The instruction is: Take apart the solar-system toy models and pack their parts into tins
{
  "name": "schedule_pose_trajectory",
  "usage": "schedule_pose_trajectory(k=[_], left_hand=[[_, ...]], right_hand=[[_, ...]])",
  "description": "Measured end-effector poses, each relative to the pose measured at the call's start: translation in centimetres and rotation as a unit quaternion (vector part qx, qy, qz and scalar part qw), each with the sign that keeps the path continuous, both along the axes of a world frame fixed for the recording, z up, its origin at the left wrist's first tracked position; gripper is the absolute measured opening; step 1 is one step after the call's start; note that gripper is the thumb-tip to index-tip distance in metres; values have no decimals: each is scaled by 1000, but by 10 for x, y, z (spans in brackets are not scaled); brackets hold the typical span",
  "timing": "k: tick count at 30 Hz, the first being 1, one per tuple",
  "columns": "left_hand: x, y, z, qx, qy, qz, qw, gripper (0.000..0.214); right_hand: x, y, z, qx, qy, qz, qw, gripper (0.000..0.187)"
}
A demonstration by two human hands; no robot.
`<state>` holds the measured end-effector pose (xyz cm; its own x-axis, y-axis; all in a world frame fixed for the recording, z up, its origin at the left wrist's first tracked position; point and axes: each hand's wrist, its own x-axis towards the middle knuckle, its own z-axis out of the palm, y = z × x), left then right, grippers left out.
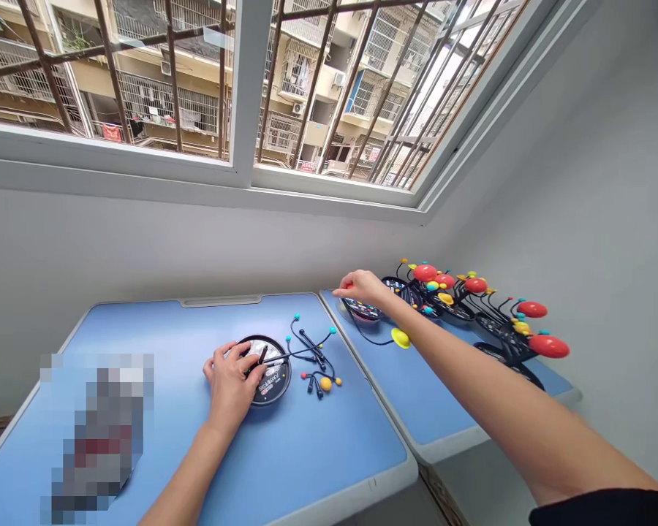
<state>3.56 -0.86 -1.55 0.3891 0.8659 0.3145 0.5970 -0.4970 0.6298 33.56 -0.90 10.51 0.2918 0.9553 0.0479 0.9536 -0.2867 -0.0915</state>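
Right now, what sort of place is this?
Probably a room or enclosed balcony in a residential flat: a barred window overlooks an apartment block, and blue-topped tables stand against a plain wall.

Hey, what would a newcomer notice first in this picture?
Glossy red balls on black-armed planet models crowd the far end of the right blue folding table. Nearer, the bare left hand rests on a round black disc on the left blue table, while the bare right hand reaches a similar disc.
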Motion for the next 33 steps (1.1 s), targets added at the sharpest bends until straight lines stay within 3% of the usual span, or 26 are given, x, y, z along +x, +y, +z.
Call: schedule_pose_trajectory(k=[3,7,12,16,20,23,25,29,33], left_hand=[[0,0,0,-3,-3,2,1000,10],[1,0,-1,-15,-7,1,1000,10],[1,-2,1,-27,-7,4,1000,11],[-4,-3,10,-66,5,-20,998,32],[-16,2,17,-120,50,-72,989,77],[-23,6,17,-149,90,-118,978,106],[-24,6,14,-155,106,-132,973,118],[-22,4,11,-158,114,-128,972,124],[-21,3,13,-158,111,-132,972,123]], right_hand=[[1,-4,-28,-27,22,27,999,30],[-20,-3,-62,-61,67,94,991,34],[-38,0,-87,-72,94,126,985,33],[-33,-3,-81,-58,103,109,987,25],[-29,-5,-40,-20,107,81,991,20],[-53,-6,-7,18,123,100,987,20],[-82,-8,3,-6,128,173,977,16],[-139,-10,-15,-91,67,275,955,16],[-163,-8,-50,-96,52,263,959,18]])
